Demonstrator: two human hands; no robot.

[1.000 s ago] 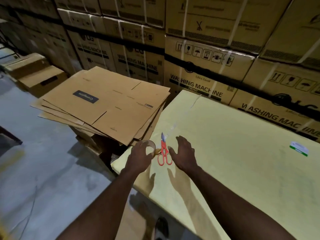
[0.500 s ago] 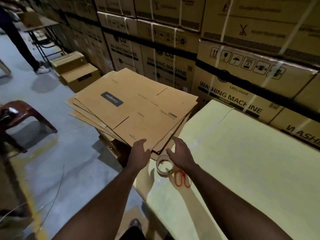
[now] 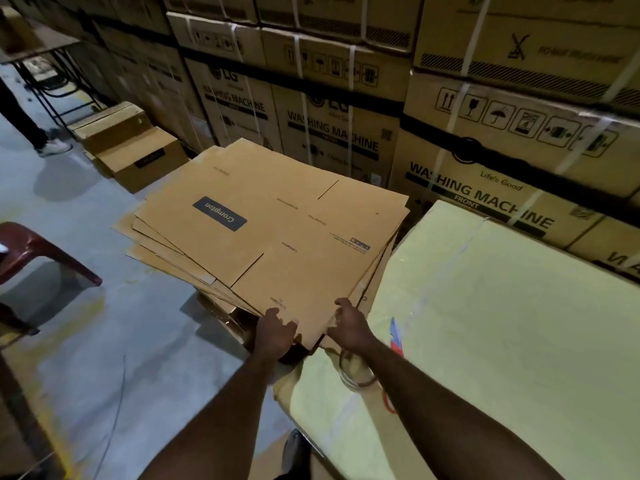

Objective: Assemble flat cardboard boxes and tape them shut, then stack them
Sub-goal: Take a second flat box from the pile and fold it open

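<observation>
Left hand (image 3: 275,333) and right hand (image 3: 350,328) grip the flat box (image 3: 277,233)

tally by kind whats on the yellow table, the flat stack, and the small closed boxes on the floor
Clear packing tape roll: 1
Red-handled scissors: 1
Stack of flat brown cardboard boxes: 1
Small closed brown cardboard boxes on the floor: 2
Total: 5

Illumination is dim and warm, from overhead. The yellow worktop (image 3: 502,323) is the brightest surface, and the floor (image 3: 86,209) reads pale grey. The flat cardboard stack (image 3: 277,230) casts a soft, dark shadow beneath its near edge. The upper cartons (image 3: 346,26) fall into gloom. Wide-angle distortion bows straight lines toward the frame edges. Print on the left cartons is blurred.
</observation>
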